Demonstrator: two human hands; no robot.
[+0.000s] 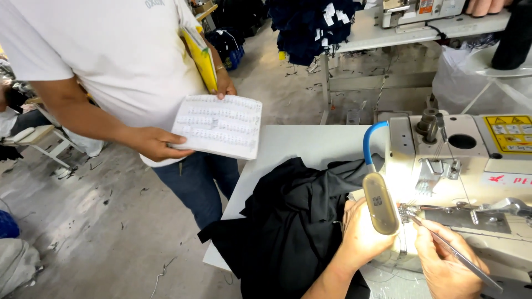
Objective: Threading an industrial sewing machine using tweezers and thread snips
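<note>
My left hand [359, 235] rests on black fabric [288, 227] at the needle area of a white sewing machine [471, 166], partly hidden behind a small lit lamp head [380, 204]. My right hand [446, 266] pinches thin metal tweezers [443, 243], their tip pointing at the needle and presser foot [407, 210]. The black fabric is bunched on the white table [288, 144] to my left.
A person in a white shirt and jeans [122, 61] stands left of the table, holding an open paper booklet [219, 126] and a yellow folder under an arm. Dark garments [310, 25] hang off another sewing table behind. Thread scraps litter the concrete floor [111, 221].
</note>
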